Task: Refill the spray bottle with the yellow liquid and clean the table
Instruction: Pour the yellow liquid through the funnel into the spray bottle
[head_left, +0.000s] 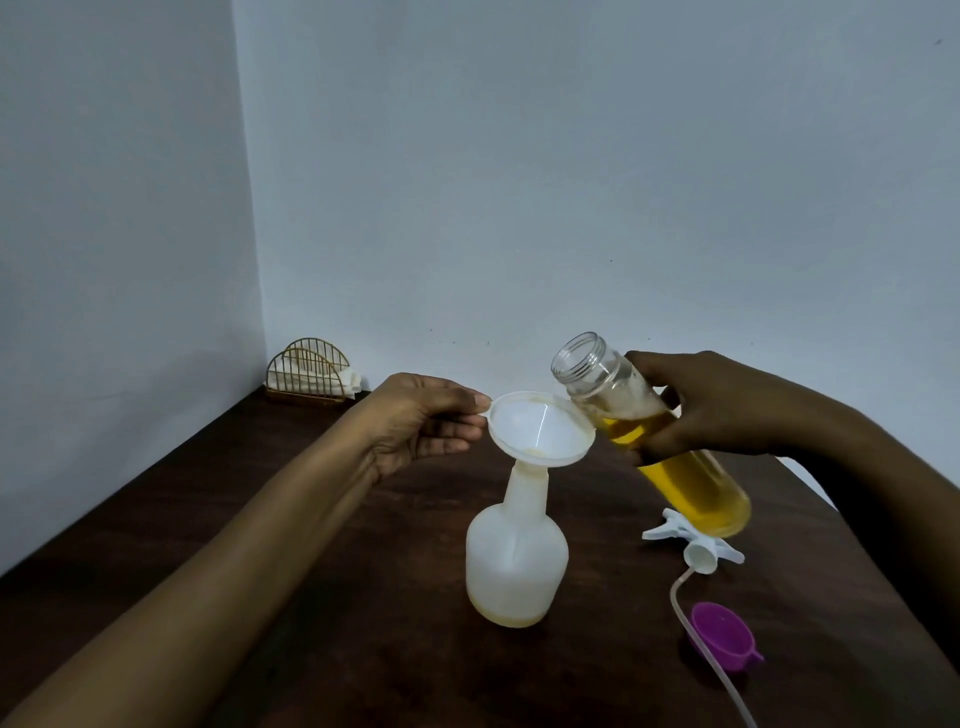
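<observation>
Plain room corner, dark wooden table (363, 649), wire napkin holder (309, 376)

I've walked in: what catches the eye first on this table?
The clear bottle of yellow liquid, tilted in the right hand at centre right. Beside its raised mouth, a white funnel sits in the spray bottle mid-table, its tab pinched by the left hand. A purple cap lies front right.

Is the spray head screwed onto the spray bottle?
No, the spray head lies on the table, while a funnel sits in the neck of the spray bottle.
</observation>
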